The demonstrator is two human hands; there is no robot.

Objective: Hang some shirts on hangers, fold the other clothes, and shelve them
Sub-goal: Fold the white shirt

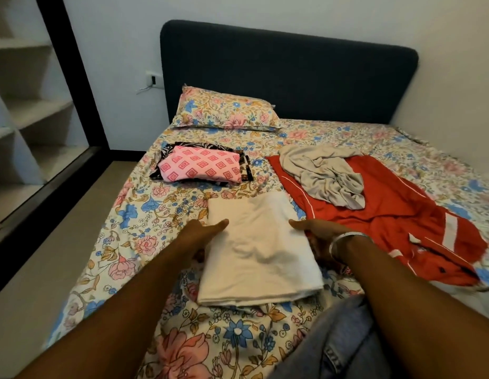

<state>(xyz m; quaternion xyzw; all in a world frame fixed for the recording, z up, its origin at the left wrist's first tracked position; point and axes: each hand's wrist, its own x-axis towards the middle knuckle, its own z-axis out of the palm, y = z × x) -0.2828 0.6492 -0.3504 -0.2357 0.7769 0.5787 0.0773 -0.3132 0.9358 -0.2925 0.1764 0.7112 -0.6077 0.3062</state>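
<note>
Your folded white cloth [258,247] lies flat near the bed's [166,337] front edge, with your left hand [203,235] at its left side, fingers fairly straight and touching the edge, and your right hand [318,232] at its right side with fingers tucked partly under, so I cannot tell whether it grips. Toward the bed's left edge a folded pink patterned garment [201,165] sits on a folded dark patterned one [246,166]. Still unfolded, I judge, are the red garment [388,214] and the crumpled grey one [325,173] on it, toward the right edge; the shelves [27,110] look bare and no hangers show.
</note>
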